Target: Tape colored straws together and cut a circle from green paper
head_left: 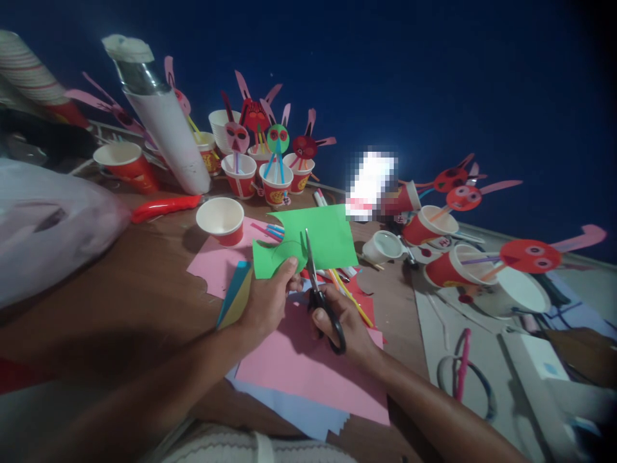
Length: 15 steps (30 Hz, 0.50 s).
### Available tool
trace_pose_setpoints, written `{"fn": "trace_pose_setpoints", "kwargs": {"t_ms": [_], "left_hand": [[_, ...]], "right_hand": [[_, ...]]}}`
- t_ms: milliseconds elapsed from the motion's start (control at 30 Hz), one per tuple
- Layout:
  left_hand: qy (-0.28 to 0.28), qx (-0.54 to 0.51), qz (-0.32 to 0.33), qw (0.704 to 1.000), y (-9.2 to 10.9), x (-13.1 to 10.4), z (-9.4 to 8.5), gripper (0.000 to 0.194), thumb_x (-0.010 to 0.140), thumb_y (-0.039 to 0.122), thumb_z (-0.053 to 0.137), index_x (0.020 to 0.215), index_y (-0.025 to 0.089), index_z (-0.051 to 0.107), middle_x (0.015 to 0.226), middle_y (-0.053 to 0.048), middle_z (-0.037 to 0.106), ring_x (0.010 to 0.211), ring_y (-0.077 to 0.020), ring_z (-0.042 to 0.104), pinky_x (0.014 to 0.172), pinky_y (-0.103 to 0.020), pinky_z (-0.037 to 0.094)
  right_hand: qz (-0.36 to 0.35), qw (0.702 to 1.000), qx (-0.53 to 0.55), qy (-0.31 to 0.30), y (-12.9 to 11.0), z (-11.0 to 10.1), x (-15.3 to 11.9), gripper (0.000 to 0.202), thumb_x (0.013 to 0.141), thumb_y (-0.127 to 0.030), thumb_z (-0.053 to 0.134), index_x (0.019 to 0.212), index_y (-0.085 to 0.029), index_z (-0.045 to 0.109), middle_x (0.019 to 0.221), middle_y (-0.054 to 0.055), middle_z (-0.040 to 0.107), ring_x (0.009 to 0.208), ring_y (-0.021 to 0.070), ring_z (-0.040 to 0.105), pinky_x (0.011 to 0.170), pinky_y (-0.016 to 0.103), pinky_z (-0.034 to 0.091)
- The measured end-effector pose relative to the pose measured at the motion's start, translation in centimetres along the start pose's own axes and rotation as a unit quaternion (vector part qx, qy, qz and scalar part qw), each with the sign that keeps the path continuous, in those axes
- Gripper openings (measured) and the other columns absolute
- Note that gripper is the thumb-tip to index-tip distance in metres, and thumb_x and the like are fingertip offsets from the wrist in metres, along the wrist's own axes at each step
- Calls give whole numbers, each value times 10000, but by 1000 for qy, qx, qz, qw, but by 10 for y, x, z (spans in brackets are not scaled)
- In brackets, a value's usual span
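My left hand [274, 296] pinches the lower left part of a green paper sheet [322, 231], thumb on top. A curved line shows on the green paper, and its left edge has a curved notch. My right hand [344, 321] is closed around the black handles of the scissors [311, 263]. The blades point up and away, lying across the green paper beside my left fingertips. Pink paper [313, 366] lies below both hands, over light blue sheets. Straws and pens lie partly hidden under the green paper.
Paper cups with rabbit faces [277, 183] line the back and right. An empty cup [220, 222] stands left of the green paper, near a red-handled cutter [166, 207]. A plastic bag [53, 225] lies left, a small white cup [383, 246] right.
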State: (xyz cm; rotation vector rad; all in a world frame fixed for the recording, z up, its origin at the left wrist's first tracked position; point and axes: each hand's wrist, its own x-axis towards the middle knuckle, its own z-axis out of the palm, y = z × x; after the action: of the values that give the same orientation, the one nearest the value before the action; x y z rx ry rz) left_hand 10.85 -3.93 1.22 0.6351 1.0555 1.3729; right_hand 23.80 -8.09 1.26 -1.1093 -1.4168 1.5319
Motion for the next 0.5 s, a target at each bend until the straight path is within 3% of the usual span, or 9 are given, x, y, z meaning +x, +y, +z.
{"fn": "trace_pose_setpoints", "kwargs": {"t_ms": [500], "left_hand": [[-10, -11, -18, 1000, 1, 1, -1, 266, 684, 285, 664, 602, 171, 439, 503, 67, 403, 447, -63, 400, 461, -218, 350]], "right_hand": [[15, 1000, 3, 6, 0, 0, 1, 401, 734, -565, 586, 785, -190, 455, 529, -61, 432, 421, 67, 415, 400, 184, 346]]}}
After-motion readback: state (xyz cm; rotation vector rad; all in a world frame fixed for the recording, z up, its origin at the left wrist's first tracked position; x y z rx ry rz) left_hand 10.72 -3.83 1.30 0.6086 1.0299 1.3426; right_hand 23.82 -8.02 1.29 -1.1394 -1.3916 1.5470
